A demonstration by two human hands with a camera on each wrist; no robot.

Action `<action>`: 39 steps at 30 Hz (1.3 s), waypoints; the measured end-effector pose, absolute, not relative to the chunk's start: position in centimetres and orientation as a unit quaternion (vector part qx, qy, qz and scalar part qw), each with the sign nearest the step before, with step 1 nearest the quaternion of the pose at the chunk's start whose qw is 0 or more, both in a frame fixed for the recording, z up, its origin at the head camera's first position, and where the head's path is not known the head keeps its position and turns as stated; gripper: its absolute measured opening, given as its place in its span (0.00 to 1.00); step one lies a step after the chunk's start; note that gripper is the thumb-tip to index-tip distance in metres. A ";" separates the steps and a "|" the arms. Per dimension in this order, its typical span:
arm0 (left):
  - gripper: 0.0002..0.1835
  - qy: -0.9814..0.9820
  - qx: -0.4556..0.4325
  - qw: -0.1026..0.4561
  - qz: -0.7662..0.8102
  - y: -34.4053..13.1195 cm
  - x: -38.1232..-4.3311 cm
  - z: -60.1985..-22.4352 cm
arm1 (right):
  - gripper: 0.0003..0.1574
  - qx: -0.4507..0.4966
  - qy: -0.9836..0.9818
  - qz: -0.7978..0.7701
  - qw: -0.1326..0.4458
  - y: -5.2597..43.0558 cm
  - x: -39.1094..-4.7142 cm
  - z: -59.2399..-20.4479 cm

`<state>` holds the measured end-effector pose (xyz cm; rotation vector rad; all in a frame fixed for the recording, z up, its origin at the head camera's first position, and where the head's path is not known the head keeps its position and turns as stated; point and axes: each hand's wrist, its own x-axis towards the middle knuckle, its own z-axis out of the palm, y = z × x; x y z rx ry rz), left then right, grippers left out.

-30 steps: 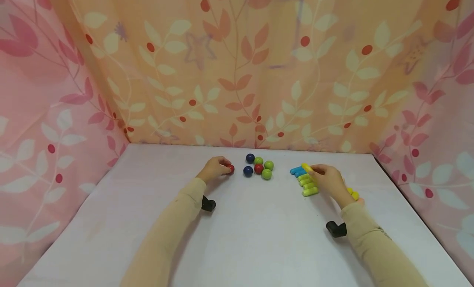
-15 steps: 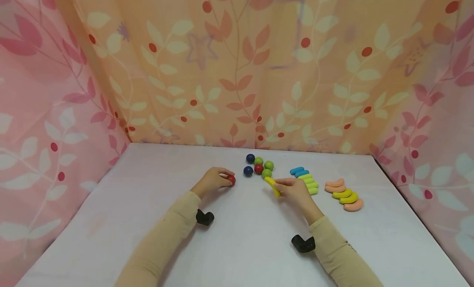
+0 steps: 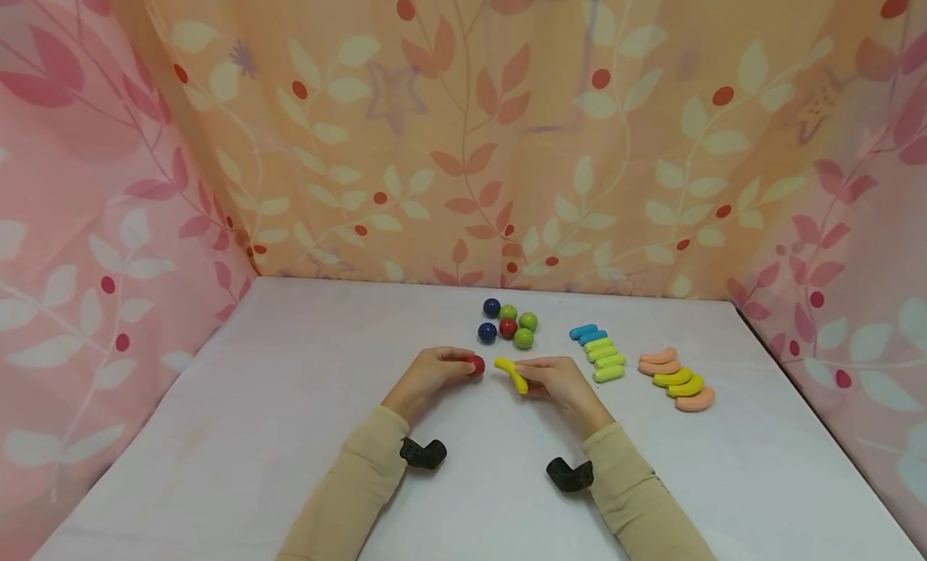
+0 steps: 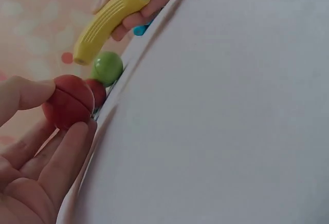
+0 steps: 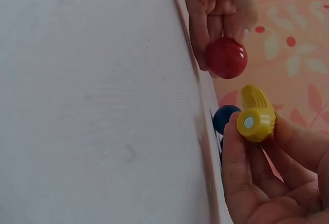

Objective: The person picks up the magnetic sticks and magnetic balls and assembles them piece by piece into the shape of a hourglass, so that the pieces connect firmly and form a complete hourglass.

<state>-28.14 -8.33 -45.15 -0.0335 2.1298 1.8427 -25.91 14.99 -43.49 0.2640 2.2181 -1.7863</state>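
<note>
Left hand [image 3: 427, 379] pinches red ball [image 3: 476, 365] (at the fingertips [image 4: 78, 134]), right hand [image 3: 567, 385] a yellow banana [image 3: 511, 373].

Near the white table's [image 3: 217, 432] back edge sat two dk. blue balls [image 3: 488, 332], three green balls [image 3: 524, 338] & one red ball [image 3: 508, 328], bunched. To R of these, blue sticks [image 3: 582, 332] lay just behind lt. green sticks [image 3: 609, 373]. Farther R: pink bananas [image 3: 695, 399] w/ two yellow bananas [image 3: 685, 385] betw. Leaf-print orange curtain [image 3: 333, 150] hung at back, pink curtains [image 3: 58, 183] L & R.
</note>
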 end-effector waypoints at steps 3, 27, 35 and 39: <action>0.20 0.739 -0.010 0.164 0.653 -8.0 -28.0 -45.4 | 0.20 0.091 0.768 -0.617 0.146 15.0 -26.0 -43.5; 0.18 0.717 0.010 0.167 0.677 -8.1 -27.9 -46.0 | 0.25 0.058 0.717 -0.658 0.221 16.0 -26.5 -43.9; 0.12 0.731 0.015 0.203 0.652 -8.5 -27.9 -45.8 | 0.23 0.083 0.710 -0.670 0.201 16.1 -26.7 -44.0; 0.13 0.742 0.033 0.204 0.638 -8.5 -27.7 -45.4 | 0.20 0.085 0.719 -0.661 0.200 15.9 -26.7 -43.8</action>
